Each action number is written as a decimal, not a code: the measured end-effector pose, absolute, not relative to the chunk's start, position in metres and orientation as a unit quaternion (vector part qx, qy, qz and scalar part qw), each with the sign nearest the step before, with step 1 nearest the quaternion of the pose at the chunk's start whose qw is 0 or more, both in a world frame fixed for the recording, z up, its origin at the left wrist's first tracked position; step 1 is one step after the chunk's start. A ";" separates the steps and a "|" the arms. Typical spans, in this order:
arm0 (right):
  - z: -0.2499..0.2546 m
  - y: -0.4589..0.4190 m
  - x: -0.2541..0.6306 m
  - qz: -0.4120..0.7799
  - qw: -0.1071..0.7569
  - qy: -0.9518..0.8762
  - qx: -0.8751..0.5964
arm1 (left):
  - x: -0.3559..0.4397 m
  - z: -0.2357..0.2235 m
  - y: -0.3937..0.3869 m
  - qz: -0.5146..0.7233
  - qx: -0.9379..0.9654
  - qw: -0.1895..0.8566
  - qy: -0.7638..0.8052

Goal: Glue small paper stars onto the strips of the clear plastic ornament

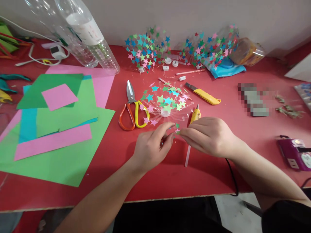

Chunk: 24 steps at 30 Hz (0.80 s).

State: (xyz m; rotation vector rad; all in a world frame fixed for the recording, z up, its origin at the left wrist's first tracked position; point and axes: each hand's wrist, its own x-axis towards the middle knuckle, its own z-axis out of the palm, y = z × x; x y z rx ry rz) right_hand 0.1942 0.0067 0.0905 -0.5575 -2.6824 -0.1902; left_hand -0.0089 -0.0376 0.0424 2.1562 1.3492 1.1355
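Above the red table (165,181), left hand (152,147) has thumb and finger parted; right hand (212,136) pinches small stars (177,131) between both hands, presumably light, flimsy, best gripped by edges.

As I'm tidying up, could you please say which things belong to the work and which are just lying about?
Likely in use: small stars, star-covered plastic piece, glue gun, scissors.
Apparently lying about: blue packet, jar, white charger, purple device.

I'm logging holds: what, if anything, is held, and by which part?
Small star cutouts show between the left grip and right grip; whether or where either holds them cannot be told.
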 end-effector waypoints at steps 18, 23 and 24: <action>0.077 0.014 0.191 -0.019 0.225 -0.955 -0.192 | -0.008 0.040 -0.039 0.405 0.759 0.201 0.469; 0.079 0.013 0.193 -0.018 0.227 -0.954 -0.197 | -0.009 0.044 -0.039 0.407 0.755 0.224 0.463; 0.079 0.013 0.193 -0.018 0.229 -0.953 -0.200 | -0.009 0.044 -0.039 0.407 0.755 0.226 0.461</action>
